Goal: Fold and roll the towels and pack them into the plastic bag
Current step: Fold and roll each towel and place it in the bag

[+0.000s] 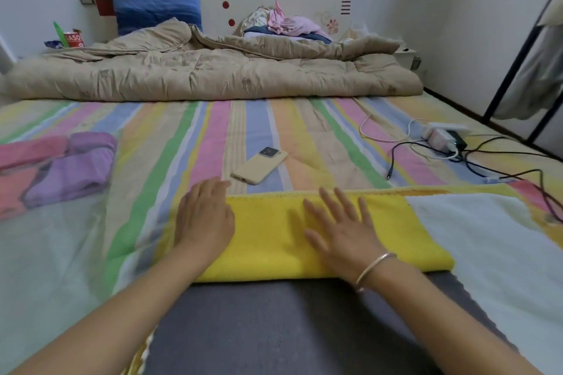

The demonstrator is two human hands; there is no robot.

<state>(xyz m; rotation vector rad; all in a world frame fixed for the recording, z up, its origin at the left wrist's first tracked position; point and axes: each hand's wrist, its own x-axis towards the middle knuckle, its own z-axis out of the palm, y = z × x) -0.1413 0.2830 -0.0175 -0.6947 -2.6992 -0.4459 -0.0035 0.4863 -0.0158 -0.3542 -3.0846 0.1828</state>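
Note:
A folded yellow towel (274, 234) lies flat on the striped bed in front of me. My left hand (204, 216) presses flat on its left end, fingers straight. My right hand (341, 228), with a bangle at the wrist, lies spread flat on the towel's middle. A grey towel (274, 329) lies just below the yellow one, under my forearms. A white towel (493, 253) lies to the right. At the left, a clear plastic bag (45, 237) holds a rolled purple towel (76, 170) and a rolled pink towel (27, 152).
A phone (259, 166) in a cream case lies just beyond the yellow towel. A power strip (441, 137) with chargers and trailing cables sits at the right. A beige quilt (213, 70), a blue pillow and a clothes pile fill the bed's far end.

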